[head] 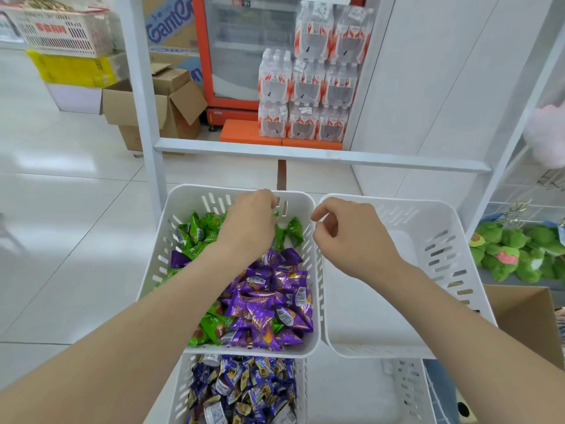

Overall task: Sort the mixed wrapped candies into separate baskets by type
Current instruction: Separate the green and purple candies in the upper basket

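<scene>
Left hand (250, 221) dips among green candies (195, 231) in the mixed basket (186, 203) — fingertips hidden, grip unclear. Right hand (345, 237), loosely curled, empty, hovers over the neighbouring basket (428, 215). Carton (171, 26) behind reads "Gant…".

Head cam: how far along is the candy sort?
Barely started. Done: nothing shows in the right basket. In hand: left hand is down in the green candies, fingers hidden; right hand holds nothing visible. Left: green and purple candies lie mixed in the left basket.

Fingertips of left hand (250, 221) hidden, lower basket (179, 384) cropped by bottom edge
</scene>
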`<state>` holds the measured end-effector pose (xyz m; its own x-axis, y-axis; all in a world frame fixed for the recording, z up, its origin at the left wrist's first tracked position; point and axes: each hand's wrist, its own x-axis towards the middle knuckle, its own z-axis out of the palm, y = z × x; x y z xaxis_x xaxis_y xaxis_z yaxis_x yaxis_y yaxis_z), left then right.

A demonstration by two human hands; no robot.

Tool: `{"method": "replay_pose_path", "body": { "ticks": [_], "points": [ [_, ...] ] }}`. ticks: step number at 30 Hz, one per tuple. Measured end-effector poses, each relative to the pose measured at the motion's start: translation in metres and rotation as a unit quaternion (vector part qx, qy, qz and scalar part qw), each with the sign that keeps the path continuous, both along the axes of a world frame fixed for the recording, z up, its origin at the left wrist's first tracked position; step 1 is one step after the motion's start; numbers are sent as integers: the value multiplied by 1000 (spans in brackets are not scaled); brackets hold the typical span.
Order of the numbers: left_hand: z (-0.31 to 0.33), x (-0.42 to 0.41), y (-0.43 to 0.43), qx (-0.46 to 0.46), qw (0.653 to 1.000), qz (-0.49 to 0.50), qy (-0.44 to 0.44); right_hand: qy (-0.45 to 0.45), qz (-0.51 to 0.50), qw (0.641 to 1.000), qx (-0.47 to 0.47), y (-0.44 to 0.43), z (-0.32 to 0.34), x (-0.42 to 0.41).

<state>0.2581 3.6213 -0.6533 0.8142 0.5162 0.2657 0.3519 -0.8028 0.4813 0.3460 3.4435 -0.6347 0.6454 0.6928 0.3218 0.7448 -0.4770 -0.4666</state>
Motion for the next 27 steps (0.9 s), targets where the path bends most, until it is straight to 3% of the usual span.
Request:
{"method": "replay_pose_path", "body": {
  "ticks": [4, 6, 8, 10, 12, 14, 18, 21, 23, 25, 27],
  "points": [
    [18, -34, 15, 75, 995, 14, 68, -51, 78, 994, -59, 9, -1, -9],
    [19, -49, 17, 66, 987, -19, 143, -89, 123, 981, -124, 17, -2, -16],
    [11, -61, 17, 46, 962, -90, 252, -148, 145, 956, -210, 30, -5, -26],
    [2, -69, 14, 60, 930, -152, 330, -130, 156, 942, -266, 42, -9, -35],
    [-2, -72, 11, 55, 924, -207, 316, -61, 180, 937, -293, 47, -12, -38],
    [4, -78, 13, 12, 939, -246, 238, -50, 197, 924, -322, 49, -15, -38],
    [13, -97, 23, 45, 976, -144, 156, -112, 159, 901, -388, 50, -9, -37],
    [16, -109, 16, 130, 966, -40, 221, -135, 122, 913, -365, 60, -12, -46],
    [17, -114, 9, 106, 958, -17, 265, -103, 132, 952, -258, 70, -18, -50],
    [20, -120, 4, 59, 955, -23, 290, -54, 157, 968, -190, 81, -25, -49],
    [20, -121, 5, 58, 949, -44, 306, -51, 173, 959, -220, 88, -30, -47]
  ]
}}
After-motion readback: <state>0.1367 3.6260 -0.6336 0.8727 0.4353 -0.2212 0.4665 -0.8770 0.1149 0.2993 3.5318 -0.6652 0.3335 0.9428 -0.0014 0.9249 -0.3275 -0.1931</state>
